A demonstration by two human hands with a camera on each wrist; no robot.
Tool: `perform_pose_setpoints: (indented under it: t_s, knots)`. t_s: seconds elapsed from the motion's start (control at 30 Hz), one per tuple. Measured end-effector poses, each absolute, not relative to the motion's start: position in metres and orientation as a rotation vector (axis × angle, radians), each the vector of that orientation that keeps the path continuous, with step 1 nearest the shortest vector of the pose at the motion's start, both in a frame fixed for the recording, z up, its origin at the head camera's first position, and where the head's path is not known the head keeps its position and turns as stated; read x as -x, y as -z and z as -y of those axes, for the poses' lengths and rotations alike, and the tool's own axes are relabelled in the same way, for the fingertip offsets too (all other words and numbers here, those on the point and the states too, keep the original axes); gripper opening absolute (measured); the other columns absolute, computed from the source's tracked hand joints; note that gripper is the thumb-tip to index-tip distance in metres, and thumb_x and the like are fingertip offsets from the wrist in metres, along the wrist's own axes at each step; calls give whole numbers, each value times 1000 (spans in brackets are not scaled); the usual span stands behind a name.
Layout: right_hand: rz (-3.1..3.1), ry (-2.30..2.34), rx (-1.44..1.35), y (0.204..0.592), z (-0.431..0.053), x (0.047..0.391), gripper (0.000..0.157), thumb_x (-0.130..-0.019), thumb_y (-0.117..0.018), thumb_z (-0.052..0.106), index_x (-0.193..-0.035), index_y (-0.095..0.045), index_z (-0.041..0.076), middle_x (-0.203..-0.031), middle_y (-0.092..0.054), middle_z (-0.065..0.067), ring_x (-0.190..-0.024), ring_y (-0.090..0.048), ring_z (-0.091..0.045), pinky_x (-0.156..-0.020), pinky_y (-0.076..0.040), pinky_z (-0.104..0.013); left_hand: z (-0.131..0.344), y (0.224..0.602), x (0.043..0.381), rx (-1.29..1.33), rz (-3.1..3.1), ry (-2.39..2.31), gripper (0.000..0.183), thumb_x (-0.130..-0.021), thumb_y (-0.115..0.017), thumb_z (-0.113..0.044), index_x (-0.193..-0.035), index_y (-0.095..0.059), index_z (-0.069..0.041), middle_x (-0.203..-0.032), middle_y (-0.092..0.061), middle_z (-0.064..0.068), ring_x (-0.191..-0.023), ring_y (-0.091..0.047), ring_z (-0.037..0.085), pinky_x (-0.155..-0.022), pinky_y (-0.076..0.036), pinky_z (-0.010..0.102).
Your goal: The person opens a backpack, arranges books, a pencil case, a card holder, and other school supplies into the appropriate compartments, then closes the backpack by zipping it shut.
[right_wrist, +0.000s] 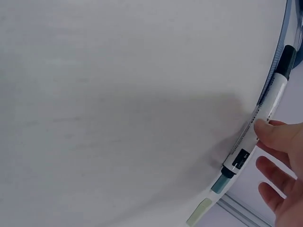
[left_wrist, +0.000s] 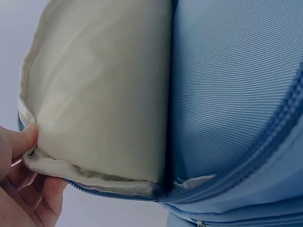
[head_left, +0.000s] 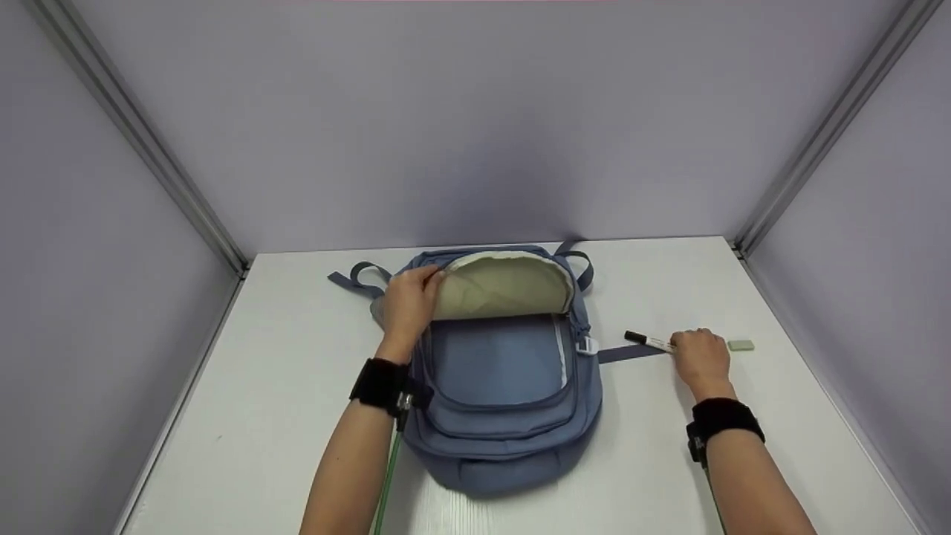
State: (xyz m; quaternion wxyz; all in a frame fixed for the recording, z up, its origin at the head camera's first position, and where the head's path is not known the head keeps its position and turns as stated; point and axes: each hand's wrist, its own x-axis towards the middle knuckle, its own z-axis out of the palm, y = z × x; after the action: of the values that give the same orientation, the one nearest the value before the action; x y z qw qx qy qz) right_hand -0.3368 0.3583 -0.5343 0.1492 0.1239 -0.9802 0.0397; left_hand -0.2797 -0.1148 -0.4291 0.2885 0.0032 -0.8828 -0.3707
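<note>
A blue backpack (head_left: 513, 438) lies on the white table, its front compartment unzipped. My left hand (head_left: 409, 305) pinches the edge of the raised flap (head_left: 505, 286), whose cream lining shows. In the left wrist view, the thumb of my left hand (left_wrist: 23, 175) presses on the lining's rim (left_wrist: 57, 168). Right of the backpack, my right hand (head_left: 700, 360) holds a white marker with a black cap (head_left: 646, 341). The right wrist view shows thumb and finger of my right hand (right_wrist: 284, 151) pinching the marker (right_wrist: 265, 104) mid-barrel; the other fingers are off it.
A small pale green block (head_left: 741, 345) lies right of my right hand. By the marker's end is a teal piece (right_wrist: 220, 183). A dark strap (head_left: 631, 354) runs from the backpack under the marker. Grey walls (head_left: 475, 126) border the table.
</note>
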Motion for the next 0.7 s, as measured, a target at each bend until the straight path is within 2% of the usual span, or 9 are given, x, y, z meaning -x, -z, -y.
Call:
perform_pose_setpoints:
  t_s: [0.13, 0.33, 0.5, 0.6, 0.7]
  knots:
    - [2896, -166, -328, 536, -364, 334, 13, -79, -72, -6, -92, -73, -4, -79, -65, -23, -75, -61, -43, -65, -49, -53, 113, 428, 281, -34, 2371, 985, 20, -93, -68, -19, -104, -77, -4, -98, -73, 12, -93, -69, 31, -79, -52, 46]
    - [2943, -428, -218, 522, -362, 329, 19, -90, -66, 1, -107, -65, -8, -94, -66, -24, -84, -64, -43, -66, -51, -54, 110, 426, 281, -13, 2340, 982, 20, -93, -69, -18, -105, -76, -3, -98, -73, 13, -93, -70, 30, -80, -53, 44]
    - [2968, -658, -314, 501, -346, 323, 26, -101, -51, 5, -119, -46, -14, -100, -64, -29, -82, -66, -40, -66, -51, -49, 109, 422, 280, 12, 2308, 967, 20, -93, -69, -19, -104, -77, -3, -96, -74, 13, -91, -70, 31, -78, -53, 46]
    - [3003, -877, -402, 488, -333, 316, 29, -105, -41, 7, -127, -32, -10, -101, -63, -29, -78, -68, -35, -62, -54, -42, 109, 421, 280, 0, 2307, 956, 21, -92, -70, -20, -103, -77, -4, -95, -74, 13, -90, -70, 32, -77, -53, 47]
    - [3026, -1128, -473, 477, -321, 307, 31, -106, -39, 8, -131, -25, -4, -101, -61, -28, -71, -70, -30, -60, -56, -36, 110, 420, 279, -1, 2306, 963, 21, -92, -70, -20, -103, -77, -4, -95, -74, 13, -89, -70, 32, -76, -53, 47]
